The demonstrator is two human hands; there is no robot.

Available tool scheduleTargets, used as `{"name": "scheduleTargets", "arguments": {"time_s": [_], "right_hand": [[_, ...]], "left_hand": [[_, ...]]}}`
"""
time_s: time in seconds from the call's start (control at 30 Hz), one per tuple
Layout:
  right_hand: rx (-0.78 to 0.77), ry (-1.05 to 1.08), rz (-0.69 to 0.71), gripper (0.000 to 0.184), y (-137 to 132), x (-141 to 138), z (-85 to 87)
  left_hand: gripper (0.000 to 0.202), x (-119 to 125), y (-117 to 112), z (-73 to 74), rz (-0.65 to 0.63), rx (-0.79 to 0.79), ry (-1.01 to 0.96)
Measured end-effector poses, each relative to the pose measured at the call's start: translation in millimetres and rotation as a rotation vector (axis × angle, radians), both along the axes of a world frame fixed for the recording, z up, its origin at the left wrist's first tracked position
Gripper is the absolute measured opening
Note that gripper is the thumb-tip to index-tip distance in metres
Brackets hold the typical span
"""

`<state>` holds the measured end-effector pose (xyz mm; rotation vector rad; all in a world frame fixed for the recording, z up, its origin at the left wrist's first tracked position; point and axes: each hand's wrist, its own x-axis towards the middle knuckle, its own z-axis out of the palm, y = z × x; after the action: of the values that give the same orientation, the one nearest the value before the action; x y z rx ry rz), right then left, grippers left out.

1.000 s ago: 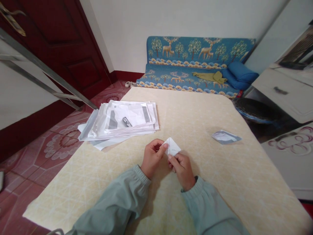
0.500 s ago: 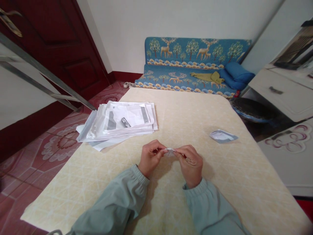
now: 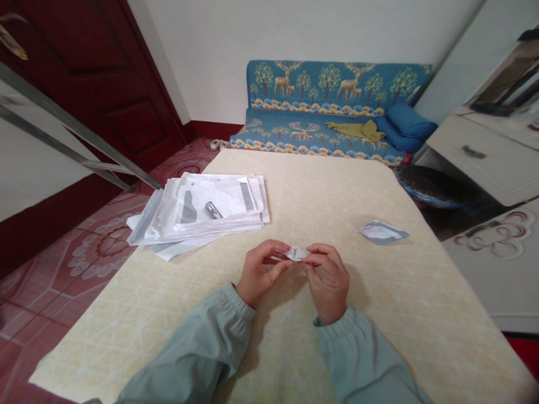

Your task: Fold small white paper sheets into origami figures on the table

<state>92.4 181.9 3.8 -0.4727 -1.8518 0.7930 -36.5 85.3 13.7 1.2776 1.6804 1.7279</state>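
Between my two hands, just above the table, is a small folded piece of white paper (image 3: 297,253). My left hand (image 3: 261,270) pinches its left side with thumb and fingers. On the right side, my right hand (image 3: 328,278) grips it the same way, fingertips close to the other hand's. The paper's upper face shows a crease and a greyish mark, too small to read. Off to the right lies a flat folded paper shape (image 3: 384,232), white and grey with pointed ends, untouched by either hand.
A stack of white and grey papers (image 3: 219,193) sits at the table's left, with a small silver cylinder-like object (image 3: 213,210) on top. Beyond the patterned tablecloth (image 3: 320,185) stands a blue sofa (image 3: 311,120). A metal frame (image 3: 80,126) leans at left; white drawers (image 3: 475,154) stand right.
The paper between my fingers has tilted so more of its upper face shows, and my fingers have shifted around it. The view has moved slightly; the folded shape at right stays put.
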Motion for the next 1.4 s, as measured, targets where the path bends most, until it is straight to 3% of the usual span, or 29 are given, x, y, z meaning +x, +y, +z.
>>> {"name": "scheduleTargets", "arguments": {"time_s": [0.1, 0.27, 0.57, 1.4], "right_hand": [[0.018, -0.009, 0.018, 0.012, -0.2, 0.1, -0.3], [0.0, -0.012, 0.054, 0.012, -0.5, 0.2, 1.1], [-0.045, -0.066, 0.107, 0.011, -1.1, 0.9, 2.7], [-0.145, -0.137, 0.196, 0.01, -0.9, -0.2, -1.1]], "left_hand": [[0.024, 0.3, -0.7, 3.1, -0.004, 0.001, 0.046], [0.013, -0.3, -2.7, 5.3, -0.006, 0.005, 0.21], [0.022, -5.2, -6.3, 6.0, 0.045, 0.061, 0.479], [0.017, -5.1, -6.1, 7.2, 0.052, -0.056, 0.641]]}}
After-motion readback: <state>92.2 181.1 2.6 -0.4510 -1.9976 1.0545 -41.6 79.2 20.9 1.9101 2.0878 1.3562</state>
